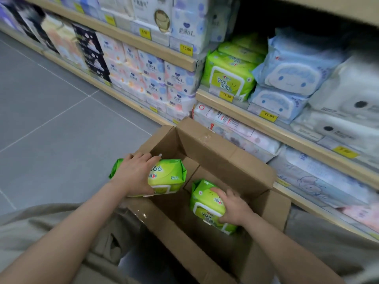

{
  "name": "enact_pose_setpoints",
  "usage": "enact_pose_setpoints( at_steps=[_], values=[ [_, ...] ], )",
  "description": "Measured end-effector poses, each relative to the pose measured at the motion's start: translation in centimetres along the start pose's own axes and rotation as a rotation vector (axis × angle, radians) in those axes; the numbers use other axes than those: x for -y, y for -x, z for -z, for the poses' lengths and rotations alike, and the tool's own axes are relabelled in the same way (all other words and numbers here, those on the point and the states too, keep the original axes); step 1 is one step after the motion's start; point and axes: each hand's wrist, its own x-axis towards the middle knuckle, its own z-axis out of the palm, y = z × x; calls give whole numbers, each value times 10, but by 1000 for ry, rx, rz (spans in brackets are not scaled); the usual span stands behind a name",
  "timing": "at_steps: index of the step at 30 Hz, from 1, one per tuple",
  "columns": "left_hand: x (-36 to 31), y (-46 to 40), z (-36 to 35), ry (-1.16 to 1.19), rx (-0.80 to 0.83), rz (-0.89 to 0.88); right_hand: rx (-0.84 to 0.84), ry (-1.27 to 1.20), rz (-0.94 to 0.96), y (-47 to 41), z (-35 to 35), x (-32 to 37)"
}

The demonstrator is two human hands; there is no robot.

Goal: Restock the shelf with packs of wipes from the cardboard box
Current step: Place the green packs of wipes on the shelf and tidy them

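Shelf [242, 117]: pale wooden boards rising just behind the box, carrying soft plastic packs.
Box [225, 152]: plain brown cardboard, flaps standing open.
Left pack [172, 177]: glossy green pillow shape, hovering over the box's left rim.
Right pack [203, 203]: sitting tilted inside the box.
Left hand [135, 173]: gripping the left pack.
Right hand [233, 208]: clasping the right pack.
Advice: lifting straight clear of the flaps is looking wisest.
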Motion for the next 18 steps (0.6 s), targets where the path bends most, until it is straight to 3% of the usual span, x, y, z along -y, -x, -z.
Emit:
enact_pose_setpoints(
  at_steps=[12,18],
  values=[
    [46,-83,150,-78,-320,63,-461,226,127,-5,238,40],
    [67,-133,183,62,-471,116,-660,319,131,-20,335,64]
  ],
)
